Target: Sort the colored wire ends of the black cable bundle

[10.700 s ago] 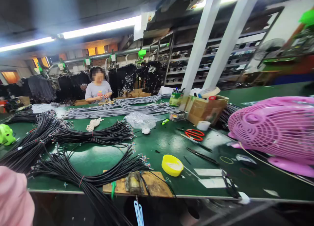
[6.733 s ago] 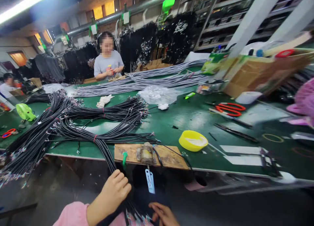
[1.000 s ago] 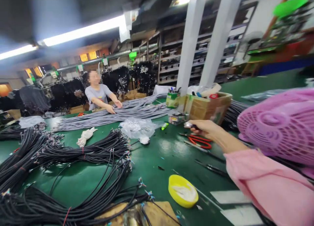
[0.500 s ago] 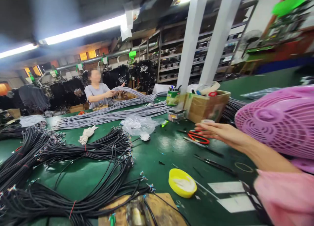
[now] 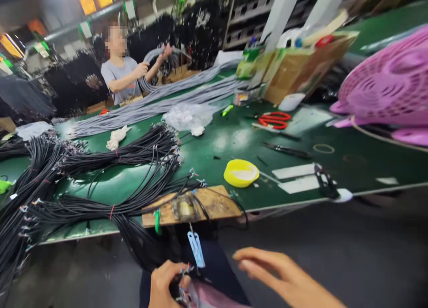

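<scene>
- Cables (image 5: 140,236): one black rubbery bundle hangs off the desk (image 5: 214,143) edge into my lap, frayed coloured tips pinched in my left hand (image 5: 163,283).
- Right hand (image 5: 277,274), blurred, is spread flat beside it, holding nothing.
- One round yellow dish (image 5: 241,172), one red scissors (image 5: 274,120), one pink slatted fan (image 5: 388,80).
- Half a second ago my right hand reached toward the scissors; now it is below the desk.

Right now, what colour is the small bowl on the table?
Yellow; the bowl shows in the head view.
</scene>
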A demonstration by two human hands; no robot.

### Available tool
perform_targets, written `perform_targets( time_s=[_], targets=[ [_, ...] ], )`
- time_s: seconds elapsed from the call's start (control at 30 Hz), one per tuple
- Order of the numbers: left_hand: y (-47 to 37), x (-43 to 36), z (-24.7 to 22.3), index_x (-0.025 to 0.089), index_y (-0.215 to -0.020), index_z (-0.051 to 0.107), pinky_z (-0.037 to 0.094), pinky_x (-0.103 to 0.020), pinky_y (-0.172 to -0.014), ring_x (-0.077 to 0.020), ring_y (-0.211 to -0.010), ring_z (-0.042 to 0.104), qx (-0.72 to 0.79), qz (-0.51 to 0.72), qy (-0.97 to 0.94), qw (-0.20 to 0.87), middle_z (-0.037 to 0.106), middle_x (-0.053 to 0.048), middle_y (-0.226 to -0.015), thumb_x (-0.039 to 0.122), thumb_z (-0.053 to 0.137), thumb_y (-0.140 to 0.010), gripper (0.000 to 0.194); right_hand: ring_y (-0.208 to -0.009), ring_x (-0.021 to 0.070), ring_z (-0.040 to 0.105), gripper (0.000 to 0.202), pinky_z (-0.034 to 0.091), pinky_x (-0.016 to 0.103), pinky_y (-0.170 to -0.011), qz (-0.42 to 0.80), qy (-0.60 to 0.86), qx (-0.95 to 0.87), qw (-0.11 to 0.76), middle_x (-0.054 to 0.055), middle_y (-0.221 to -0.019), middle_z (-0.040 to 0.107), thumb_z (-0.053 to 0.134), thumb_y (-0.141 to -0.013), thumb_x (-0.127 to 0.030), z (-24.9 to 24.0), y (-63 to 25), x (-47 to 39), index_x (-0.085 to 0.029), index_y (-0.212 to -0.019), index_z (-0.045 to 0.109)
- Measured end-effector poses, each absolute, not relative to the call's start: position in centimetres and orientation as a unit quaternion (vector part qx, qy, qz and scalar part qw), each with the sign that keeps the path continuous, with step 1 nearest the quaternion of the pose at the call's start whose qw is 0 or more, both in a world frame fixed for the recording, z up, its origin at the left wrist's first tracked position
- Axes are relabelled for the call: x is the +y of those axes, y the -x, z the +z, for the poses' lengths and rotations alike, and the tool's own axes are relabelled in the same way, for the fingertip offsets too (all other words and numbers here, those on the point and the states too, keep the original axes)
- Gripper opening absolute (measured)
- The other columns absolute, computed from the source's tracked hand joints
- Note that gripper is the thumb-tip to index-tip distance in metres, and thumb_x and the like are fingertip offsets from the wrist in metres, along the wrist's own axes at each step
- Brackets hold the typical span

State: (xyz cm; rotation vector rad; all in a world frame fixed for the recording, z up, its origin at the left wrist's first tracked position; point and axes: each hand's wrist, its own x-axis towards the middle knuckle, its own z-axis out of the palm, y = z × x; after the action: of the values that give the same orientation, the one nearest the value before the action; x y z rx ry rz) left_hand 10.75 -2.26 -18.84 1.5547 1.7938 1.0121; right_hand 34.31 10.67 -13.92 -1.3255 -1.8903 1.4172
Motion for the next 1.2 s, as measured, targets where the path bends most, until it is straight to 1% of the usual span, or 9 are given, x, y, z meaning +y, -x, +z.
perform_targets(
  time_s=[0.07, 0.17, 0.33, 0.43, 0.57, 0.77, 0.87, 1.0, 1.2],
  targets=[
    [-10.7, -2.4, -18.5, 0.016, -0.084, 0.069, 0.039, -0.021, -0.054, -0.0116, -0.055, 0.052, 0.640, 0.432, -0.584, 0.249, 0.058, -0.004, -0.063, 0.026, 0.051, -0.086, 0.020, -0.074, 0.0232, 0.065, 0.044, 0.053, 0.032, -0.070, 0.573, 0.426, -0.682, 0.159, 0.010, -0.079, 0.070, 0.056, -0.078, -0.057, -15.0, -31.5, 7.9, -0.017, -0.079, 0.073],
    [-10.7, -2.3, -17.6, 0.014, -0.073, 0.065, 0.032, -0.019, -0.048, -0.0094, -0.050, 0.046, 0.626, 0.440, -0.592, 0.253, 0.052, -0.002, -0.056, 0.024, 0.051, -0.084, 0.021, -0.064, 0.0188, 0.059, 0.045, 0.049, 0.029, -0.062, 0.641, 0.399, -0.635, 0.161, 0.008, -0.069, 0.065, 0.050, -0.083, -0.053, -16.1, -28.5, 5.4, -0.013, -0.075, 0.068],
    [-10.3, -2.2, -16.3, 0.012, -0.063, 0.057, 0.029, -0.019, -0.048, -0.0088, -0.049, 0.044, 0.617, 0.426, -0.617, 0.241, 0.050, -0.002, -0.055, 0.021, 0.047, -0.085, 0.026, -0.075, 0.0196, 0.059, 0.050, 0.049, 0.031, -0.070, 0.678, 0.406, -0.562, 0.245, 0.010, -0.082, 0.066, 0.057, -0.080, -0.057, -17.1, -26.1, 4.2, -0.011, -0.095, 0.069],
    [-10.3, -2.3, -16.2, 0.012, -0.061, 0.053, 0.028, -0.020, -0.049, -0.0098, -0.051, 0.045, 0.618, 0.417, -0.618, 0.250, 0.050, -0.002, -0.056, 0.019, 0.043, -0.087, 0.029, -0.077, 0.0195, 0.060, 0.056, 0.050, 0.030, -0.068, 0.717, 0.386, -0.518, 0.261, 0.011, -0.086, 0.066, 0.057, -0.079, -0.063, -17.5, -25.7, 4.0, -0.012, -0.097, 0.069],
    [-10.4, -2.3, -16.6, 0.013, -0.061, 0.052, 0.031, -0.023, -0.053, -0.0121, -0.055, 0.048, 0.610, 0.423, -0.619, 0.258, 0.053, -0.005, -0.060, 0.020, 0.039, -0.089, 0.032, -0.074, 0.0155, 0.059, 0.050, 0.049, 0.026, -0.066, 0.731, 0.347, -0.512, 0.288, 0.009, -0.085, 0.064, 0.057, -0.081, -0.060, -17.7, -25.4, 4.0, -0.014, -0.098, 0.069],
    [-10.0, -1.0, -17.4, 0.014, -0.057, 0.044, 0.024, -0.022, -0.048, -0.0094, -0.050, 0.042, 0.576, 0.376, -0.679, 0.256, 0.045, -0.001, -0.055, 0.017, 0.044, -0.083, 0.027, -0.074, 0.0153, 0.057, 0.049, 0.048, 0.027, -0.070, 0.699, 0.275, -0.579, 0.319, 0.007, -0.079, 0.059, 0.056, -0.082, -0.061, -18.8, -24.9, 5.3, -0.015, -0.072, 0.067],
    [-9.6, -0.3, -17.8, 0.014, -0.059, 0.051, 0.026, -0.020, -0.047, -0.0091, -0.048, 0.043, 0.550, 0.363, -0.709, 0.251, 0.048, -0.001, -0.054, 0.016, 0.048, -0.080, 0.021, -0.070, 0.0147, 0.054, 0.052, 0.047, 0.028, -0.070, 0.692, 0.297, -0.573, 0.323, 0.004, -0.072, 0.056, 0.055, -0.079, -0.065, -19.8, -24.8, 5.5, -0.015, -0.067, 0.061],
    [-9.4, 0.1, -17.5, 0.012, -0.074, 0.063, 0.037, -0.019, -0.052, -0.0107, -0.054, 0.053, 0.530, 0.388, -0.713, 0.245, 0.059, -0.004, -0.062, 0.024, 0.056, -0.082, 0.016, -0.063, 0.0129, 0.052, 0.052, 0.047, 0.026, -0.064, 0.697, 0.316, -0.562, 0.315, 0.002, -0.069, 0.053, 0.054, -0.079, -0.067, -20.3, -25.0, 5.1, -0.015, -0.074, 0.057],
    [-10.0, -0.6, -15.6, 0.013, -0.067, 0.060, 0.032, -0.018, -0.046, -0.0087, -0.048, 0.047, 0.536, 0.438, -0.701, 0.172, 0.053, -0.001, -0.054, 0.029, 0.058, -0.085, 0.024, -0.066, 0.0136, 0.056, 0.051, 0.047, 0.026, -0.064, 0.689, 0.318, -0.568, 0.318, 0.005, -0.075, 0.058, 0.057, -0.079, -0.065, -19.0, -25.4, 4.5, -0.014, -0.080, 0.063]
  ],
)
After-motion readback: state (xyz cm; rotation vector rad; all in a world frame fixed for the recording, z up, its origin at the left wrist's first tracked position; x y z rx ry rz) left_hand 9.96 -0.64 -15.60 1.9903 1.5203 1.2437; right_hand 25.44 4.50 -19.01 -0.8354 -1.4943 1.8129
